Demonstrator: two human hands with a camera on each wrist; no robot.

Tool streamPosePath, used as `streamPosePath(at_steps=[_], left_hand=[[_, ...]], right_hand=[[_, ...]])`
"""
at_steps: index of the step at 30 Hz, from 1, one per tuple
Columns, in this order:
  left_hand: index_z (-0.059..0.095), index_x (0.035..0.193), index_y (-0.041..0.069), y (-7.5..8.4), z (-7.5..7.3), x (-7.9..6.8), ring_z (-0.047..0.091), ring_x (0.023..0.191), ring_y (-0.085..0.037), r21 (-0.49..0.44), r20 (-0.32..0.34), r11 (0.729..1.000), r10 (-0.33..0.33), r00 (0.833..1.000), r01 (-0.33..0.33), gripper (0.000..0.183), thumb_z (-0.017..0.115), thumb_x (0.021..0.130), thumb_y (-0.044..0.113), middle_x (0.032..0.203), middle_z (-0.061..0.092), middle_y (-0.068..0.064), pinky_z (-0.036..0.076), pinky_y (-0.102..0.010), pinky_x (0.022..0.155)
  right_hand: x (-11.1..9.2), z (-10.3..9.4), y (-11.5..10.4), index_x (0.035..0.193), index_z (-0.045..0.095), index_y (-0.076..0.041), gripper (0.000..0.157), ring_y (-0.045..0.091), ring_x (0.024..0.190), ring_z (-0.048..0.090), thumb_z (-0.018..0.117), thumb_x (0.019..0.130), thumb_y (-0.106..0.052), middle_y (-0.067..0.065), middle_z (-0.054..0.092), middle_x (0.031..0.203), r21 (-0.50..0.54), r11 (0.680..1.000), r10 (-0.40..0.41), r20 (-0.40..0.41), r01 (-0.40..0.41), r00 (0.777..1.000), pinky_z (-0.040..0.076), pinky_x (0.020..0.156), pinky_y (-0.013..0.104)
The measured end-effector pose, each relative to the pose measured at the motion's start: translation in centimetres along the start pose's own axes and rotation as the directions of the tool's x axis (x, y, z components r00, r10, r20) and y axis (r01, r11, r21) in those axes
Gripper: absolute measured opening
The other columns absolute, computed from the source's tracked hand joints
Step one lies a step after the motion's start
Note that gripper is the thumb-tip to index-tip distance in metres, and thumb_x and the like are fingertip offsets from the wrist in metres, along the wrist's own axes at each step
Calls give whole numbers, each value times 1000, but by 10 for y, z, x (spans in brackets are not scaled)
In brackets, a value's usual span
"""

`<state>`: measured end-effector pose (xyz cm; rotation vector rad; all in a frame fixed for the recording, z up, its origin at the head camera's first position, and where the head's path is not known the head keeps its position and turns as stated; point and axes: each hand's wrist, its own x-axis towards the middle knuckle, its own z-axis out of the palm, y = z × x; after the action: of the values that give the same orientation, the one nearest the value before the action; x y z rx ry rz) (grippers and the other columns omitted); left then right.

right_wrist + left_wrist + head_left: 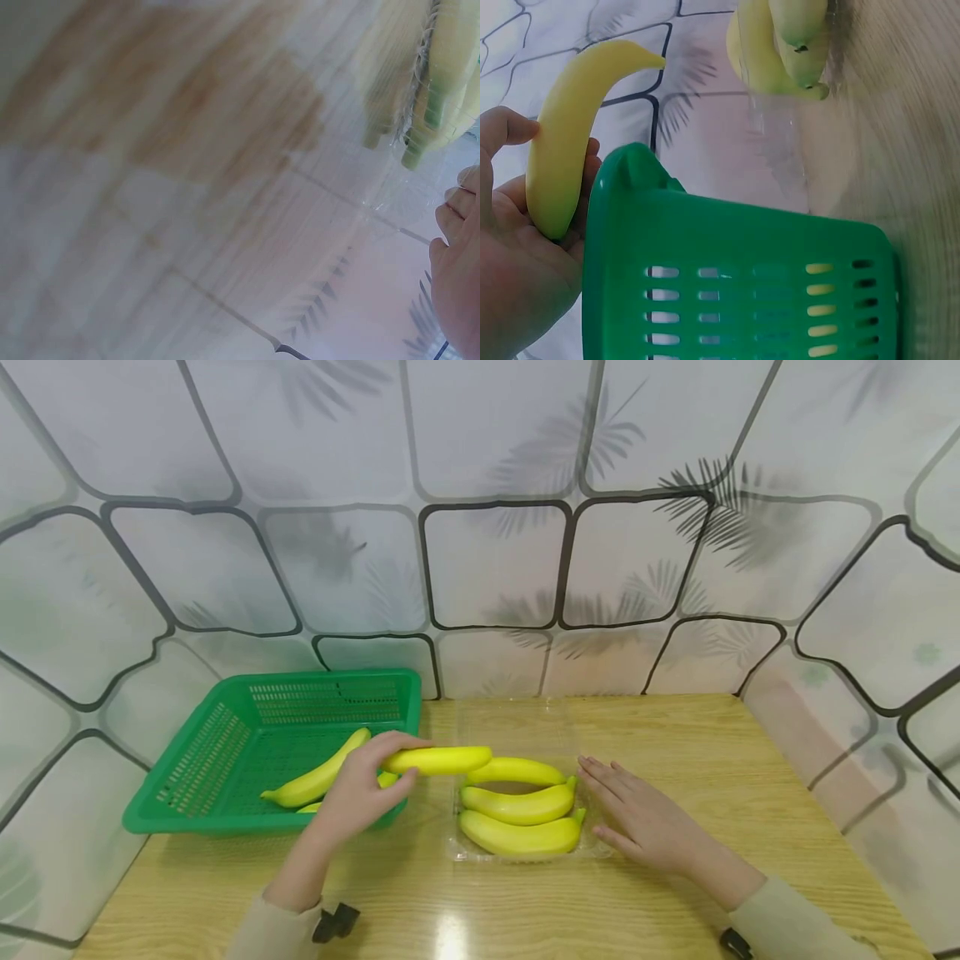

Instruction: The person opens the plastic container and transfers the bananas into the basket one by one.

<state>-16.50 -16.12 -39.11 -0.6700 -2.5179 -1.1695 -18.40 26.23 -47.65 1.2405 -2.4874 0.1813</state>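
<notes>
My left hand [356, 797] grips a yellow banana [453, 761] between thumb and fingers, above the gap between the green basket [138, 818] and a clear plastic box [453, 850]. In the left wrist view, that banana [564, 124] curves up out of the hand, its stem end pointing right. Three bananas [517, 837] lie side by side in the box, and the held one overlaps the rearmost in the head view. At the box's right side is my right hand [648, 818], fingers extended, fingertips near its edge. Whether they touch it I cannot tell.
More bananas [318, 783] lie in the basket, partly hidden by the left hand. The box's transparent lid [517, 722] stands open towards the patterned wall [491, 568]. Both containers rest on a wooden table [667, 727].
</notes>
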Motion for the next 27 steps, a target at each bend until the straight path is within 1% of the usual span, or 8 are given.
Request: streamPosePath(at_steps=[4,9,15,18,21,25,27], left_hand=[[76,124,11,-4,-3,-5,65,105,-17,9,-8,1000,-25,1000,26,34,73,92,0,122,77,-4,56,-33,87],[76,124,13,-9,-9,-11,62,100,-13,17,-18,998,-61,998,61,32,73,94,1,121,77,-3,53,-32,85],[77,124,14,-17,-16,-18,59,96,-9,6,-37,997,-79,996,79,30,72,96,4,118,77,-3,52,-29,83],[76,124,14,-19,-21,-22,57,95,-7,6,-53,996,-84,995,85,31,71,96,2,118,76,-5,50,-26,80],[76,124,11,-22,-26,-26,56,94,-5,16,-77,996,-88,993,89,30,72,96,1,121,76,-8,50,-24,78],[75,124,7,-25,-34,-29,55,95,-1,30,-114,995,-88,990,92,30,72,96,-1,123,75,-13,51,-24,77],[75,125,7,-27,-38,-31,55,95,0,36,-129,995,-92,987,98,31,72,95,-1,125,75,-13,51,-24,76]], right_hand=[[0,0,-1,157,43,6,69,40,147,49,59,107,-38,24,44,164,-2,1000,0,-3,0,1000,1,136,25],[-1,0,-1,158,42,6,70,39,149,48,60,107,-38,24,44,165,3,1000,4,2,-4,1000,1,136,25],[-1,1,-1,163,36,1,73,37,150,47,62,106,-37,24,43,165,1,1000,8,6,-8,1000,1,136,24],[-2,1,-1,163,36,2,74,39,149,48,62,105,-37,24,43,166,0,1000,10,5,-10,1000,1,136,25],[-1,1,-1,160,39,4,72,39,148,48,61,106,-38,24,43,165,0,1000,7,0,-7,1000,1,136,26],[-1,0,-1,158,42,6,70,40,147,49,61,106,-38,24,44,165,0,1000,2,-7,-2,1000,2,136,26],[0,1,-1,158,43,6,70,40,147,49,61,106,-38,24,44,165,-2,1000,0,-10,0,1000,2,136,26]])
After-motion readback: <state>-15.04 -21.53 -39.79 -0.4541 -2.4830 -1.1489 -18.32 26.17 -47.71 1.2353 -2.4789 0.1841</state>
